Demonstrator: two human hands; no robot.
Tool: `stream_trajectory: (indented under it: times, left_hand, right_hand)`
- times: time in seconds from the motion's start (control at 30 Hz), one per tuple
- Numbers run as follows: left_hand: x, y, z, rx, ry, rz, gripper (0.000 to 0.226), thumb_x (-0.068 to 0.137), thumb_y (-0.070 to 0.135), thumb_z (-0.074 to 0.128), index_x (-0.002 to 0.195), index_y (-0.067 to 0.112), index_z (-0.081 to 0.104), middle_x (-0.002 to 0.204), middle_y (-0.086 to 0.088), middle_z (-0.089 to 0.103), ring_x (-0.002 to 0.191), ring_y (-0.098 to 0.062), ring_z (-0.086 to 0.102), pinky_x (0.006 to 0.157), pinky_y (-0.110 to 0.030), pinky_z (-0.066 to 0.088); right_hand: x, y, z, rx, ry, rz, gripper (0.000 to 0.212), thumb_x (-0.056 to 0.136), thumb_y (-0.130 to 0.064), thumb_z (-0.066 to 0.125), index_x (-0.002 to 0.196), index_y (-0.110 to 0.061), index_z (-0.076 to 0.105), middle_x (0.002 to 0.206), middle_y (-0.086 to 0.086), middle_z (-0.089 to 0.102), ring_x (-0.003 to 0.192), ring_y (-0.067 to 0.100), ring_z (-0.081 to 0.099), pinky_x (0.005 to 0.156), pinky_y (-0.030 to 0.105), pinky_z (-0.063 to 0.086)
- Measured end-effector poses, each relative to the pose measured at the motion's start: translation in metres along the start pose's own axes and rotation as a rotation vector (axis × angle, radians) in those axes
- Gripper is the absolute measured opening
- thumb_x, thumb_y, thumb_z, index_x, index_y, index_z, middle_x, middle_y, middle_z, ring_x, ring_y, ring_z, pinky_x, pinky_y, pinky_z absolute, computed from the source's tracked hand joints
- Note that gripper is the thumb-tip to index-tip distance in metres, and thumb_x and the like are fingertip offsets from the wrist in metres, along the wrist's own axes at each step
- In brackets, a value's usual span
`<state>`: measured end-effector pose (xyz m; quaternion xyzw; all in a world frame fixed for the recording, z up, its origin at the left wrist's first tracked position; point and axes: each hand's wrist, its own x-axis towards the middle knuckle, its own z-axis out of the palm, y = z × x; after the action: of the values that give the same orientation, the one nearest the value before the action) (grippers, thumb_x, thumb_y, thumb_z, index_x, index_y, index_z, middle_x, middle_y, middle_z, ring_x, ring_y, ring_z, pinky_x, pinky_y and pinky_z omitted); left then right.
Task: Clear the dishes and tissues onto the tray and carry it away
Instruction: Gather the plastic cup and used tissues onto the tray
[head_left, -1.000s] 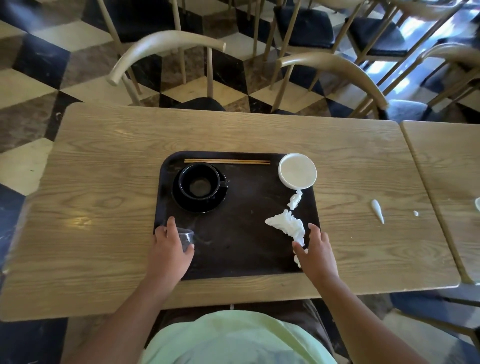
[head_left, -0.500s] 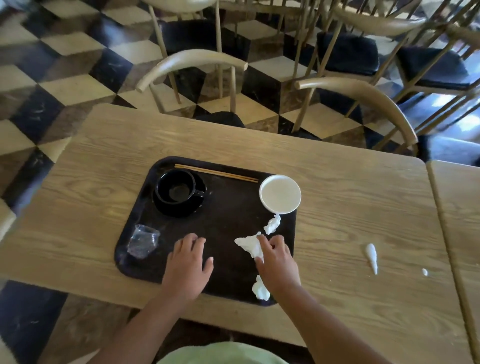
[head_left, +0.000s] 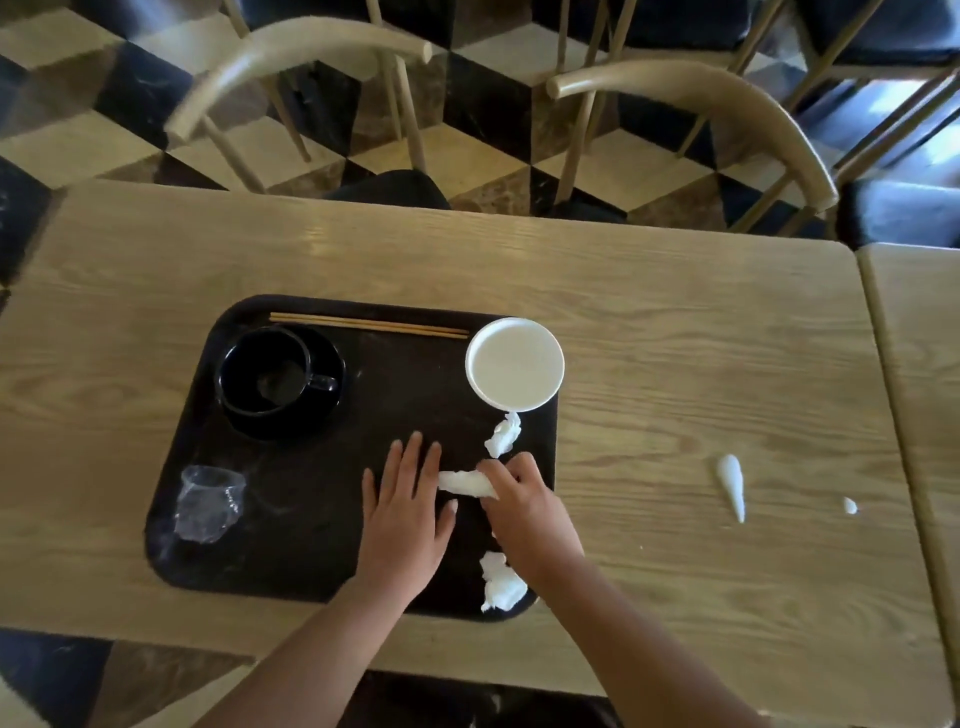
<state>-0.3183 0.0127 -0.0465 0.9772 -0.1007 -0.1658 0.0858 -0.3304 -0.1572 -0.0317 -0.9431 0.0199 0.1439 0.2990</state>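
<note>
A dark tray (head_left: 291, 551) lies on the wooden table (head_left: 649, 322). On it stand a black cup on a black saucer (head_left: 278, 382), a pair of chopsticks (head_left: 369, 326), a white dish (head_left: 514, 364) and a crumpled clear plastic cup (head_left: 208, 503). Three tissue wads lie at the tray's right side: one (head_left: 503, 435) under the dish, one (head_left: 501, 582) at the near corner, one (head_left: 462, 482) pinched by my right hand (head_left: 524, 506). My left hand (head_left: 405, 512) rests flat on the tray, fingers spread, beside that tissue.
A twisted white tissue piece (head_left: 731, 486) and a small white scrap (head_left: 850, 505) lie on the table to the right of the tray. A second table (head_left: 919, 364) abuts on the right. Two wooden chairs (head_left: 691, 98) stand behind the far edge.
My left hand let go of the clear plastic cup and moved right to the tray's middle. My right hand shifted onto the middle tissue and closed on it. The view tilted.
</note>
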Motion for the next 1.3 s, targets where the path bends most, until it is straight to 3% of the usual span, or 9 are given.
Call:
stream_trajectory:
  times: [0.17,0.33,0.47,0.53,0.63,0.83,1.03,1.17,1.3]
  left_hand:
    - [0.019,0.017,0.016,0.016,0.035,-0.008,0.073,0.095,0.057,0.033,0.156,0.017,0.025,0.166,-0.01,0.016,0.153,-0.031,0.009,0.116,-0.066,0.011]
    - [0.022,0.024,0.025,0.061,0.039,-0.033,0.08,0.093,0.063,0.031,0.156,0.013,0.023,0.166,-0.015,0.013,0.153,-0.038,0.006,0.112,-0.074,0.014]
    - [0.029,0.041,0.026,0.094,0.032,-0.071,0.092,0.086,0.073,0.033,0.157,0.017,0.019,0.164,-0.024,0.011,0.149,-0.05,0.003,0.104,-0.081,0.01]
    - [0.03,0.044,0.028,0.108,0.049,-0.091,0.092,0.085,0.075,0.031,0.157,0.019,0.019,0.164,-0.024,0.01,0.149,-0.05,0.004,0.104,-0.082,0.011]
    - [0.03,0.04,0.036,0.139,0.1,-0.102,0.089,0.086,0.074,0.028,0.156,0.02,0.019,0.164,-0.022,0.01,0.149,-0.048,0.005,0.105,-0.081,0.013]
    - [0.032,0.042,0.039,0.125,0.15,-0.126,0.084,0.086,0.068,0.031,0.155,0.022,0.022,0.163,-0.019,0.014,0.15,-0.045,0.006,0.106,-0.079,0.012]
    - [0.031,0.044,0.038,0.108,0.179,-0.145,0.082,0.086,0.068,0.03,0.155,0.024,0.023,0.164,-0.016,0.014,0.15,-0.042,0.006,0.108,-0.077,0.011]
    - [0.031,0.045,0.038,0.091,0.189,-0.155,0.082,0.085,0.068,0.03,0.155,0.025,0.022,0.165,-0.015,0.012,0.151,-0.04,0.003,0.11,-0.075,0.008]
    - [0.03,0.047,0.037,0.081,0.19,-0.16,0.082,0.085,0.068,0.029,0.155,0.026,0.022,0.165,-0.014,0.011,0.152,-0.039,0.002,0.111,-0.074,0.007]
  right_hand:
    - [-0.012,0.019,-0.026,0.173,0.133,0.015,0.031,0.093,-0.024,0.061,0.124,-0.023,0.059,0.108,-0.004,0.054,0.08,0.02,0.062,0.066,0.033,0.054]
    - [-0.028,0.059,-0.053,0.257,0.379,0.129,0.023,0.084,-0.017,0.072,0.105,-0.021,0.065,0.103,-0.015,0.056,0.083,-0.003,0.056,0.068,0.007,0.041]
    - [-0.042,0.104,-0.081,0.218,0.576,0.247,0.019,0.082,-0.02,0.072,0.1,-0.024,0.066,0.082,-0.019,0.057,0.076,-0.011,0.055,0.064,0.001,0.036]
    - [-0.046,0.132,-0.098,0.217,0.638,0.295,0.019,0.082,-0.024,0.068,0.102,-0.025,0.066,0.076,-0.018,0.057,0.07,-0.003,0.055,0.061,0.008,0.034]
    - [-0.04,0.172,-0.127,0.174,0.637,0.274,0.034,0.086,-0.019,0.064,0.118,-0.028,0.06,0.095,-0.012,0.063,0.083,0.011,0.056,0.072,0.024,0.037]
    - [-0.006,0.238,-0.163,-0.066,0.63,0.205,0.026,0.088,-0.011,0.065,0.113,-0.015,0.069,0.107,0.012,0.065,0.098,0.036,0.055,0.08,0.028,0.035]
    - [0.011,0.26,-0.151,-0.194,0.607,0.113,0.035,0.081,0.01,0.058,0.111,-0.002,0.074,0.119,0.013,0.069,0.109,0.039,0.058,0.089,0.04,0.049]
    - [-0.007,0.25,-0.128,-0.068,0.535,0.073,0.05,0.078,0.017,0.052,0.122,-0.001,0.069,0.135,0.014,0.064,0.135,0.031,0.052,0.111,0.041,0.042]
    - [-0.047,0.236,-0.099,-0.079,0.467,-0.025,0.048,0.088,0.014,0.053,0.132,0.001,0.061,0.144,0.015,0.056,0.141,0.03,0.043,0.113,0.042,0.041]
